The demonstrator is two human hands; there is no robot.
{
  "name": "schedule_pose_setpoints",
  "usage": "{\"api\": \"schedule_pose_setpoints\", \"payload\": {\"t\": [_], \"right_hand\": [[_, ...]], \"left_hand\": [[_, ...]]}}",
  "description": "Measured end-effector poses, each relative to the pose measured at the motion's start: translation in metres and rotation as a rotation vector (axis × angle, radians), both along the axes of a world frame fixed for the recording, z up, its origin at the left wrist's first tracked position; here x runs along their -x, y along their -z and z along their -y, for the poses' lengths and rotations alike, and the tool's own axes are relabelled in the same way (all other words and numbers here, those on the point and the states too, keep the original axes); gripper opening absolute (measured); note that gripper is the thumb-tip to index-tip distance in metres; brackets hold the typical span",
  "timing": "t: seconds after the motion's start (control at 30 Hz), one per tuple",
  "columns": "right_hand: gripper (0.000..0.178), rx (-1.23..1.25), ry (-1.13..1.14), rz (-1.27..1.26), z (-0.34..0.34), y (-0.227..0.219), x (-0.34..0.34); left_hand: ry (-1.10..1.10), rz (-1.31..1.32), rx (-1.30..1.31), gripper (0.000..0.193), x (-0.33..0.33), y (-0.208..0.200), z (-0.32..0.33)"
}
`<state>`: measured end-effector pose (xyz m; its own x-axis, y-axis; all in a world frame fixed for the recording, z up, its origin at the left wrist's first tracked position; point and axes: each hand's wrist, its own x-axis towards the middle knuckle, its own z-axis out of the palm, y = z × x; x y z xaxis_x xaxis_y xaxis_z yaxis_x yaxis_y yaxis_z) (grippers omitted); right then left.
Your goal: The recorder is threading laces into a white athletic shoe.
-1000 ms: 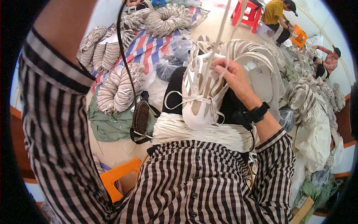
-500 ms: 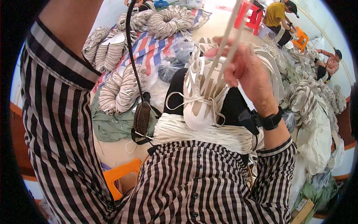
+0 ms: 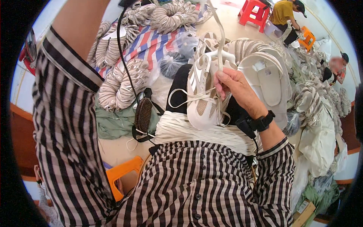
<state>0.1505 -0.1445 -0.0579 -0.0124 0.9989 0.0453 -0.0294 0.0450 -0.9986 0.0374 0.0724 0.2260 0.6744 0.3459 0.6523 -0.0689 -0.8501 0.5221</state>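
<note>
A white and beige sneaker [image 3: 202,96] stands toe-down on my lap. My right hand [image 3: 238,89], with a black watch on its wrist, is closed on the white lace [image 3: 219,41] at the shoe's upper eyelets. From there the lace runs straight up and out of the top of the picture. My left arm [image 3: 77,26] in a striped sleeve is raised to the upper left, and its hand is out of view. Loose lace loops hang off the shoe's left side.
A thick bundle of white laces [image 3: 189,132] lies across my lap. A brown pouch [image 3: 143,115] hangs on a black strap. Bundled shoes [image 3: 121,87] lie on a striped tarp, white soles [image 3: 268,75] to the right. An orange stool [image 3: 121,174] is below and people sit at the far right.
My right hand rose along the taut lace half a second ago, then came back down to the shoe's top. The lace stays pulled upward.
</note>
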Motion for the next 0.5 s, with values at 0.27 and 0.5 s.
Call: {"api": "schedule_pose_setpoints", "payload": {"t": [0.27, 0.5], "right_hand": [[0.029, 0.016, 0.094, -0.016, 0.0, 0.004, 0.002], [0.027, 0.075, 0.059, 0.008, -0.011, -0.002, 0.006]], "left_hand": [[-0.037, 0.152, -0.476, 0.017, 0.059, 0.211, 0.114], [0.127, -0.299, -0.549, 0.022, 0.07, 0.303, 0.146]]}}
